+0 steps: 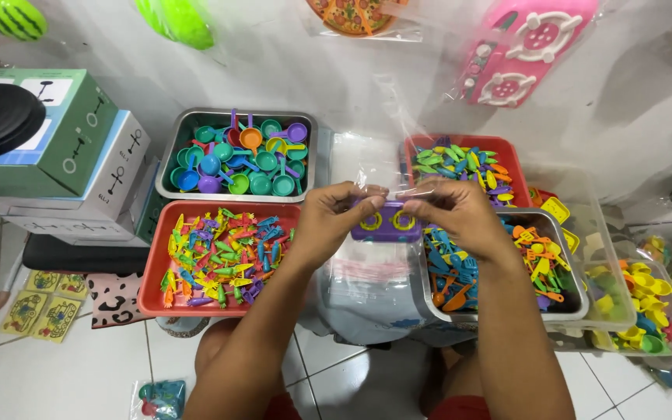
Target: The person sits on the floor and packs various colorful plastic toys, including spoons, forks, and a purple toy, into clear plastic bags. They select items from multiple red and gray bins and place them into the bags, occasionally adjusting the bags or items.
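Both hands pinch a clear plastic bag (386, 175) over a purple toy stove (386, 224), held between the trays. The left hand (334, 211) and right hand (451, 208) each grip the bag's mouth tightly. The thin film could slip or tear, probably dropping the stove into the metal tray (577, 307) of toy utensils.

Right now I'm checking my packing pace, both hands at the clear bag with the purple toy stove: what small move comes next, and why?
Probably ease the purple toy stove deeper into the clear bag. The left hand and right hand pinch the bag's edges at the stove's two ends, and the stove appears to sit only at the bag's mouth, above the stack of flat bags.
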